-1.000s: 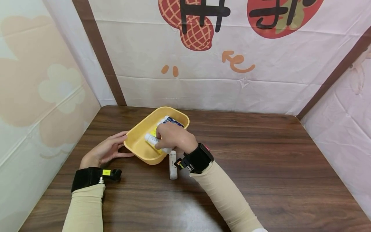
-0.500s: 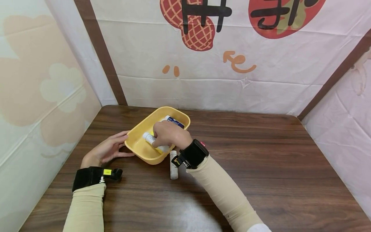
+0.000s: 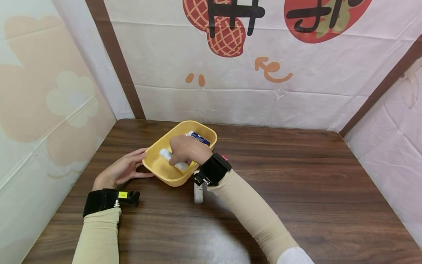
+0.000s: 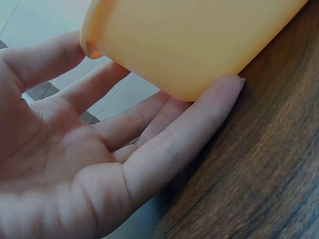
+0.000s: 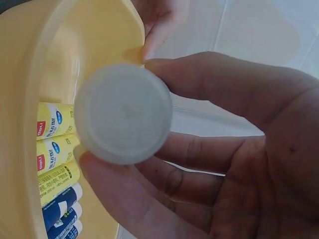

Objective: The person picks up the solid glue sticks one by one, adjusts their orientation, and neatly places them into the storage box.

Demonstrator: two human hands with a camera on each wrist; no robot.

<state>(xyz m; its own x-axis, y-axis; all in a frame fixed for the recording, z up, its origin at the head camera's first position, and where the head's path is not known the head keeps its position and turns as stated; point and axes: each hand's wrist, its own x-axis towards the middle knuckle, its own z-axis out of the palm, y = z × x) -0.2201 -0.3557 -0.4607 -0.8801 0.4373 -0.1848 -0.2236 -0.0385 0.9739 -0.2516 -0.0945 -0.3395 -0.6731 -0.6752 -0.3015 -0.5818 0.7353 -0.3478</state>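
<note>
My right hand is inside the yellow plastic bin, pinching a white glue stick between thumb and fingers. In the right wrist view that glue stick points its round end at the camera. Beneath it, yellow glue sticks and blue glue sticks lie side by side along the bin's wall. At the bin's left corner my left hand is spread, its fingertips touching the rim and outer wall. The left wrist view has the thumb straight against the wall's lower edge.
Another white glue stick lies on the wooden table, just in front of the bin and partly behind my right wrist strap. Printed cloth walls enclose the table at the back and sides.
My right hand has shifted a little left within the bin, carrying the white glue stick with it. My left hand and the bin stay in place.
</note>
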